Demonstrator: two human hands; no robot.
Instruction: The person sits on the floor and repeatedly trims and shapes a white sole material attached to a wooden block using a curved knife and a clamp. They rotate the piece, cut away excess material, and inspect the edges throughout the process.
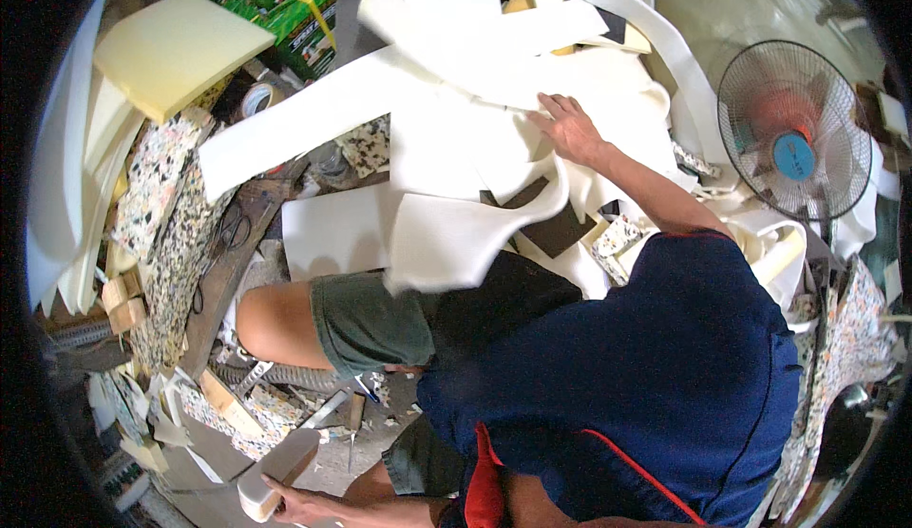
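My left hand (pixel 296 504), at the lower left, is closed round the end of a pale block with a greyish top (pixel 288 457); it looks like foam, but I cannot tell for certain. In the upper middle, my right hand (pixel 573 131) rests with its fingers stretched out on a pile of white foam sheets (pixel 437 138). A curled white foam piece (pixel 446 243) hangs over the front of this pile near my leg. Leftward from the pile runs a long white strip (pixel 294 124). A dark brown flat piece (pixel 559 219) lies partly under the foam.
A round fan (pixel 794 131) stands at the right. Speckled foam slabs (pixel 171 233) and a thick cream foam slab (pixel 180 48) lean at the left, near a tape roll (pixel 258 100). Scissors (pixel 233 229) lie beside a wooden board. Tools and foam scraps litter the floor.
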